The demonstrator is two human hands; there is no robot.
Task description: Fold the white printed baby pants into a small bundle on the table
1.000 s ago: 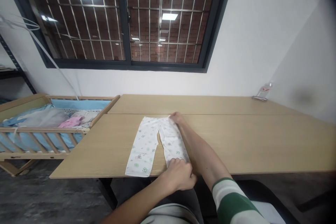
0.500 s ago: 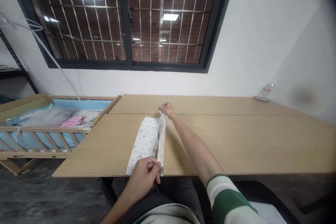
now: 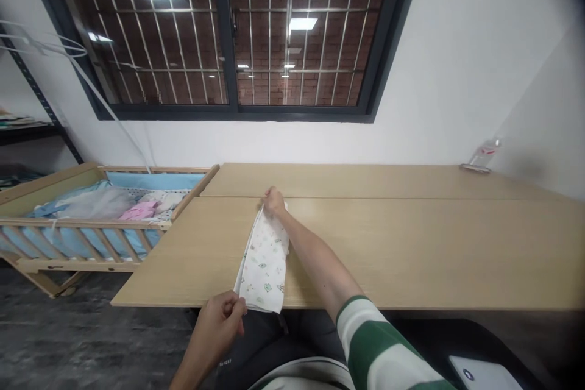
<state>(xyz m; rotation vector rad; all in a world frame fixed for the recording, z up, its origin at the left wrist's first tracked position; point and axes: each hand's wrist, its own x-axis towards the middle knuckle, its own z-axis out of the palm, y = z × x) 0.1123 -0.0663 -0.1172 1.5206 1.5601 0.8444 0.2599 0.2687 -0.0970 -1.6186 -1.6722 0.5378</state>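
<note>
A folded white cloth (image 3: 265,262) with a small green and pink print lies lengthwise on the wooden table (image 3: 388,244), its near end at the front edge. Its exact kind does not show. At the far end, my right hand (image 3: 274,201) is closed on the cloth's upper left corner. My left hand (image 3: 219,317) pinches the near left corner, just off the table's front edge. Along the left side between both hands, the folded layers show as a narrow edge.
A wooden crib (image 3: 105,225) with blue lining and some pink and white fabric stands left of the table. A clear bottle (image 3: 484,155) lies at the back right corner. A barred window (image 3: 237,42) is ahead. A silver device (image 3: 484,372) rests at lower right.
My right hand has brought its edge of the cloth over to the left, folding the cloth narrower. My left hand has also shifted left and slightly down, still gripping the near end.
</note>
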